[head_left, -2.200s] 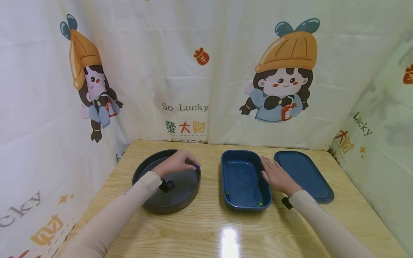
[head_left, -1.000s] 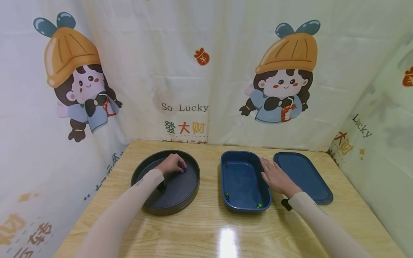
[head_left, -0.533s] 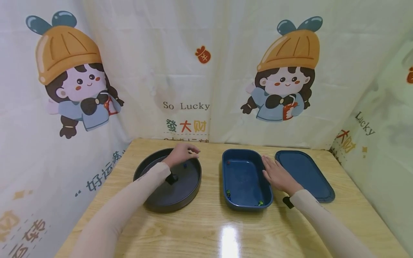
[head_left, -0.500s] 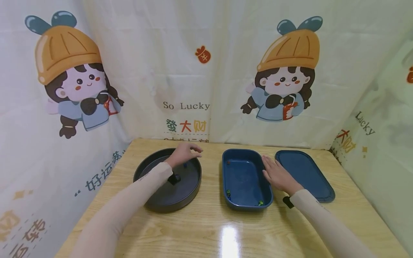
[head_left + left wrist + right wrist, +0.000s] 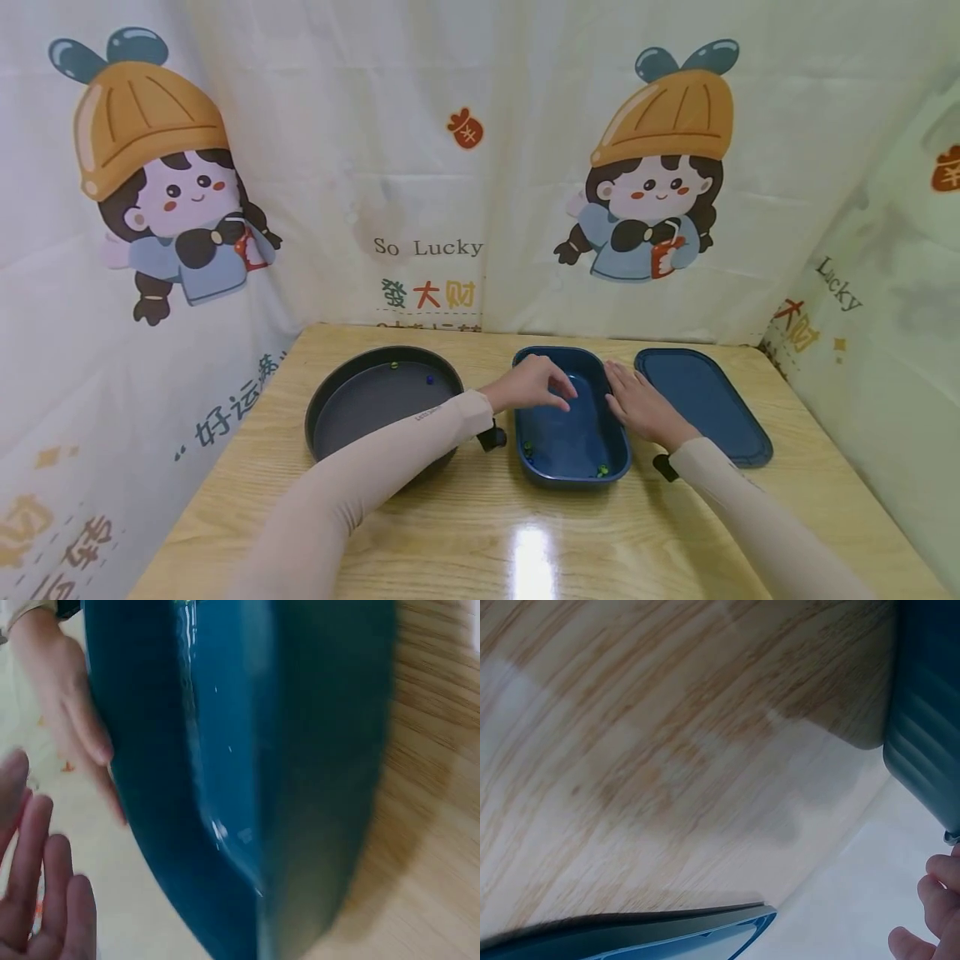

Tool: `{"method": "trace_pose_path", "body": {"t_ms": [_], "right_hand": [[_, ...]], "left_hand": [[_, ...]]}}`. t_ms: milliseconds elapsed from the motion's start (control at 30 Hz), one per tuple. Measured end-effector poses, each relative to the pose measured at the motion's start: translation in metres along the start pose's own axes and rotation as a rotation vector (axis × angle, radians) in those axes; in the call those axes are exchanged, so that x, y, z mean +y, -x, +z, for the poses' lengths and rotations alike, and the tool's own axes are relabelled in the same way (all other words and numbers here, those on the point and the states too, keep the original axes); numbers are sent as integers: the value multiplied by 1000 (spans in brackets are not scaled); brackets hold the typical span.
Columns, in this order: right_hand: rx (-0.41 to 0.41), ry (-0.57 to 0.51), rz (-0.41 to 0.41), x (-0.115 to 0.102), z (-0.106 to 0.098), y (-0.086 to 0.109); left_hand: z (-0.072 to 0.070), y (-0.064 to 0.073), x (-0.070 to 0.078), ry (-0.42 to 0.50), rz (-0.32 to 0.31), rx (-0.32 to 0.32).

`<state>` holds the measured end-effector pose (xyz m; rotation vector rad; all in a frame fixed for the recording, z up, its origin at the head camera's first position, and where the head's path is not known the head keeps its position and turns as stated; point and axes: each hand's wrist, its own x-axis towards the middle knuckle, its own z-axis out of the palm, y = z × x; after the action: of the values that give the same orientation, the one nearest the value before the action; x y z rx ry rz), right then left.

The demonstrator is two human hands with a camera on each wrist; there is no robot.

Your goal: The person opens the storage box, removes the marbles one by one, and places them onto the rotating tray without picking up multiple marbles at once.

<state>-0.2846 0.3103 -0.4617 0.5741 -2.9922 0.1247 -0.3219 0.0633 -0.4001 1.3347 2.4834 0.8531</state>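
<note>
My left hand (image 5: 531,384) hovers over the left side of a deep blue rectangular container (image 5: 573,442). Its fingers (image 5: 56,889) are loosely bent, with nothing between them in the left wrist view. My right hand (image 5: 643,408) lies along the container's right rim, fingers straight. Inside the container, green marbles (image 5: 603,471) sit in the near right corner and a green marble (image 5: 528,448) with a darker one in the near left corner. A dark round pan (image 5: 360,408) on the left holds a green marble (image 5: 393,365) and a blue marble (image 5: 430,380) near its far side.
A flat blue lid (image 5: 708,412) lies on the wooden table (image 5: 465,517) to the right of the container. A printed curtain (image 5: 525,167) hangs behind the table and along both sides. My left forearm crosses over the pan's near right rim.
My left hand lets go of the blue marble in the pan, then lifts and swings right to above the container, covering the reddish marble there. My right hand stays on the rim.
</note>
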Motion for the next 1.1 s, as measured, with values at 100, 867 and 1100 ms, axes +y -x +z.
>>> {"method": "trace_pose_path", "body": {"t_ms": [100, 867, 1100], "right_hand": [[-7, 2, 4, 1, 1, -1], [-12, -10, 0, -1, -1, 0], [-12, -22, 4, -2, -3, 1]], "left_hand": [[14, -18, 6, -37, 95, -105], [85, -69, 4, -65, 138, -563], [91, -66, 5, -89, 186, -580]]}}
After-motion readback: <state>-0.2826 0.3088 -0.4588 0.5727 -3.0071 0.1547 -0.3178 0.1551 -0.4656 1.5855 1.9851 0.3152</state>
